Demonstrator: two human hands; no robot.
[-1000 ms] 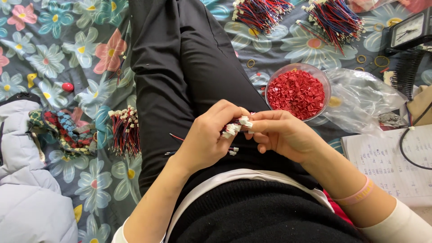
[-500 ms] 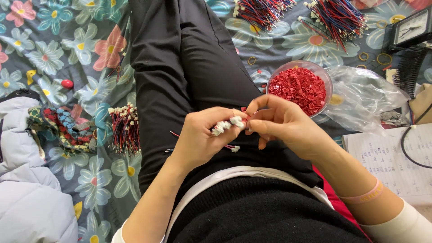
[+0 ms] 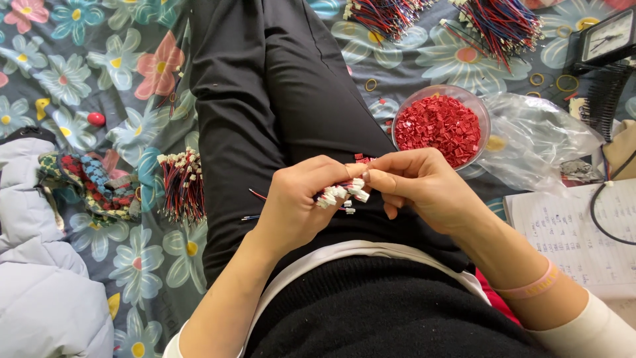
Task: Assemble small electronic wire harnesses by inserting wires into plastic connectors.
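Sitting cross-legged on a flower-print cloth (image 3: 132,79), the person works over a black-trousered lap. Left hand (image 3: 301,205) is closed around a small bunch of wires (image 3: 341,193): white plastic connector heads fan out past the fingertips, pointing right and slightly up toward the other hand. Long axis of the bunch runs roughly left-right across the lap; thin red and dark wire tails trail out leftward below the palm. Right hand (image 3: 414,182) pinches at the connector ends with thumb and forefinger, remaining fingers curled loosely underneath. Whether it grips one connector or only touches the row cannot be told.

Just beyond the right hand, a clear round bowl (image 3: 482,116) holds small red plastic pieces, blocky and matte. Crinkled clear plastic bag (image 3: 536,142) lies beside it. Loose wire bundles (image 3: 493,23), red, blue and black, lie at the top of the cloth; another bundle with white heads (image 3: 182,185) rests beside the left thigh. Handwritten notebook page (image 3: 576,232) at right, a small clock (image 3: 606,36) above it. Pale padded jacket (image 3: 40,285) at lower left. Pink band on the right wrist.
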